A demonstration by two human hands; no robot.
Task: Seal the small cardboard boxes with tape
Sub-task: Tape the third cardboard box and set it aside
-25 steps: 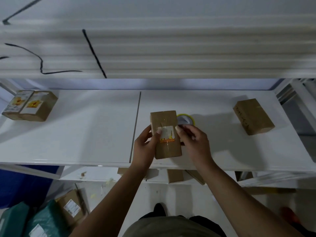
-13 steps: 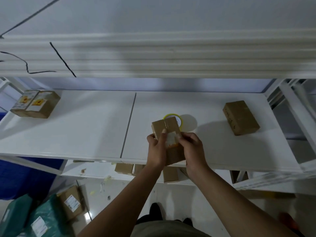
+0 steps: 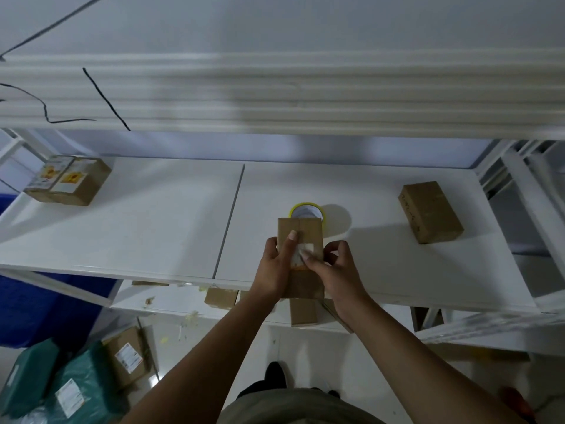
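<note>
A small brown cardboard box with a white and orange label sits upright over the front edge of the white shelf. My left hand grips its left side, thumb pressed on the top seam. My right hand holds the right side, thumb on the label. Just behind the box lies a yellow roll of tape, partly hidden. Another plain cardboard box rests on the shelf at the right.
Two labelled boxes stand together at the shelf's far left. More small boxes lie on a lower shelf under my hands. Green parcels and a labelled carton sit on the floor at lower left. An upper shelf overhangs.
The box has been tipped from lying flat to standing on end and drawn toward the shelf's front edge. Both hands shifted lower on it, and the tape roll now shows behind it.
</note>
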